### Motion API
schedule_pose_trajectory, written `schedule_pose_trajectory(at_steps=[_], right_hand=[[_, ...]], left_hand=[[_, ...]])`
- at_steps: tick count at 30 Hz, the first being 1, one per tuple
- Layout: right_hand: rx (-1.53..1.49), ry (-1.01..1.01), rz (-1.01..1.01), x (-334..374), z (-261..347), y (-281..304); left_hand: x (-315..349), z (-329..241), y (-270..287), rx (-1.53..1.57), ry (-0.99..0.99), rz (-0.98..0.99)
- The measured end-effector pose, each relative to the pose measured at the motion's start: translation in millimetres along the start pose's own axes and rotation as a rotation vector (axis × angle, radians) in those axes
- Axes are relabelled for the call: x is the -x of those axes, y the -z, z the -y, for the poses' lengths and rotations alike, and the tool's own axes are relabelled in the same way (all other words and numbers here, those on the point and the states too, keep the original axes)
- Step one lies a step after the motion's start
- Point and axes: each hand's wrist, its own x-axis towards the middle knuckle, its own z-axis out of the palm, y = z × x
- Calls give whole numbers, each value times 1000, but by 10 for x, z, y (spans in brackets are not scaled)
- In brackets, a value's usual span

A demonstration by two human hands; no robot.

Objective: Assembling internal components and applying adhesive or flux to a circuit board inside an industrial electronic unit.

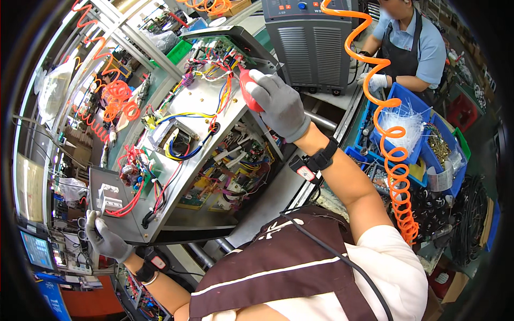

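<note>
My right hand point(281, 104), in a grey work glove, is closed around a tool with a rounded red handle point(249, 91). Its tip reaches toward the wired circuit board point(214, 51) behind the front panel of an opened metal machine chassis point(201, 99); the exact kind of tool is not plain. My left hand point(110, 243), also gloved, is beside the grey end panel point(101, 187) at the chassis's near left corner. Its fingers point upward, partly apart, with nothing clearly held. Coloured wires and a small green board with a coil point(134, 174) sit on the chassis's metal deck.
An assembled dark machine point(308, 51) stands behind the chassis. An orange coiled hose point(393, 142) hangs at the right, before blue bins point(447, 174) of cable ties and small parts. A co-worker point(412, 48) is at the far right. A screen point(36, 250) stands at left.
</note>
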Motion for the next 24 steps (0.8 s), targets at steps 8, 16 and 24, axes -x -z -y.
schedule_pose_trajectory(at_steps=[8, 16, 24], right_hand=[[32, -111, 42, -60, 157, -42], [-27, -183, 11, -62, 142, -43], [-68, -190, -59, 26, 123, -88]], left_hand=[[6, 10, 2, -4, 6, -7], [13, 18, 9, -13, -12, 4], [10, -16, -2, -43, -11, -9]])
